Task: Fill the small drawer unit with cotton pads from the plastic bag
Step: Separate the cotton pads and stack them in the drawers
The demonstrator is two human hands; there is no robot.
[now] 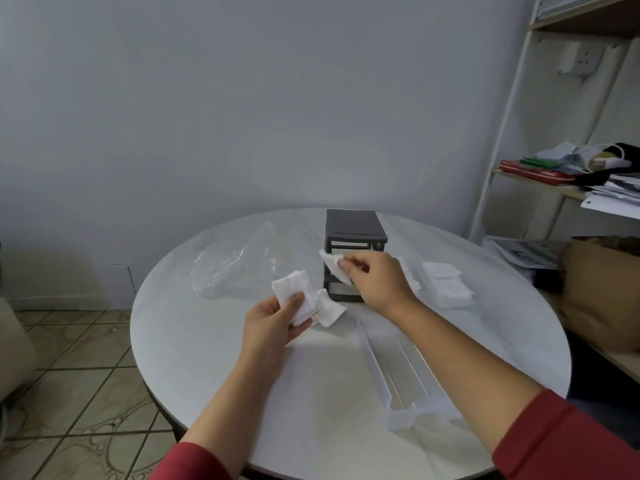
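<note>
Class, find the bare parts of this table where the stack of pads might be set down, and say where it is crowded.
Free: the near edge of the table, left of the clear drawer, and the strip below the bag. Crowded: around the drawer unit, with loose pads to its right.

dim soft light, slight blur, wide-angle distortion

A round white table (214, 358) is seen in front of a plain grey wall (242, 98). The floor (76, 375) on the left is covered with beige tiles. On the right, a white shelf rack (498, 140) is set against the wall. Red folders (533, 171), green things and loose papers (613, 195) are piled on one shelf. A wall socket (581, 60) is seen behind the rack. A brown paper bag (602, 292) is placed lower down, just beside the table.
</note>
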